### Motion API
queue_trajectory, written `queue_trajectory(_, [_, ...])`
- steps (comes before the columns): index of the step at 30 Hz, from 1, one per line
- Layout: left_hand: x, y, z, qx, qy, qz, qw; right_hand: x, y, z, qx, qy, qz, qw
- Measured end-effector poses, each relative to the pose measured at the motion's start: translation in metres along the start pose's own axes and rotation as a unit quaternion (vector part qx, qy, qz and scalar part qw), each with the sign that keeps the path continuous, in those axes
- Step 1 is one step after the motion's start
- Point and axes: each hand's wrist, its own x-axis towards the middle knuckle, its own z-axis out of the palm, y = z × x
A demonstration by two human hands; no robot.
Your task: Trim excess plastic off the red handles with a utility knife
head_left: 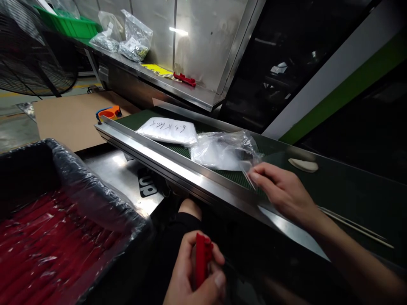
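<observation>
My left hand is low in front of me, closed around a red plastic part held upright. My right hand reaches onto the green conveyor belt, fingertips pinching the edge of a thin clear plastic bag. That bag comes from a crumpled stack of clear bags lying on the belt just beyond my fingers.
A black bin lined with plastic holds several red parts at my left. A white labelled packet and a small beige piece lie on the belt. A metal rail edges it. Bags of hardware, a green tray and a fan stand behind.
</observation>
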Motion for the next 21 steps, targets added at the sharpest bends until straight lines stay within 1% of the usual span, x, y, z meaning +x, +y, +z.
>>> queue_trajectory(3, [0.003,0.006,0.015,0.039,0.022,0.04,0.998,-0.056,-0.028,0.014,0.072,-0.04,-0.032,0.996])
queue_trajectory(5, [0.004,0.005,0.022,0.069,0.038,0.054,0.995,-0.086,-0.036,0.028,0.113,-0.065,-0.061,0.99])
queue_trajectory(7, [0.003,0.0,0.025,0.106,0.072,0.04,0.991,-0.11,-0.036,0.041,0.136,-0.055,-0.065,0.987])
queue_trajectory(9, [0.001,-0.009,0.024,0.139,0.105,0.007,0.985,-0.128,-0.031,0.051,0.152,-0.012,-0.023,0.988])
queue_trajectory(12, [-0.001,-0.022,0.019,0.187,0.12,-0.023,0.975,-0.15,-0.023,0.062,0.185,0.046,0.064,0.98])
queue_trajectory(14, [0.0,-0.029,0.016,0.236,0.136,-0.014,0.962,-0.161,-0.02,0.065,0.196,0.096,0.097,0.971])
queue_trajectory(15, [0.0,-0.031,0.015,0.268,0.143,-0.004,0.953,-0.166,-0.019,0.065,0.195,0.132,0.11,0.966])
queue_trajectory(16, [0.001,-0.033,0.015,0.306,0.143,0.008,0.941,-0.168,-0.019,0.065,0.19,0.165,0.121,0.96])
queue_trajectory(17, [0.001,-0.035,0.014,0.348,0.133,0.021,0.928,-0.17,-0.02,0.064,0.185,0.182,0.13,0.957])
queue_trajectory(18, [0.001,-0.037,0.014,0.392,0.113,0.036,0.912,-0.17,-0.022,0.061,0.182,0.175,0.131,0.959])
queue_trajectory(19, [0.001,-0.04,0.014,0.435,0.083,0.054,0.895,-0.169,-0.023,0.059,0.181,0.142,0.126,0.965])
queue_trajectory(21, [-0.002,-0.044,0.014,0.509,0.014,0.093,0.855,-0.166,-0.027,0.053,0.191,0.03,0.093,0.977])
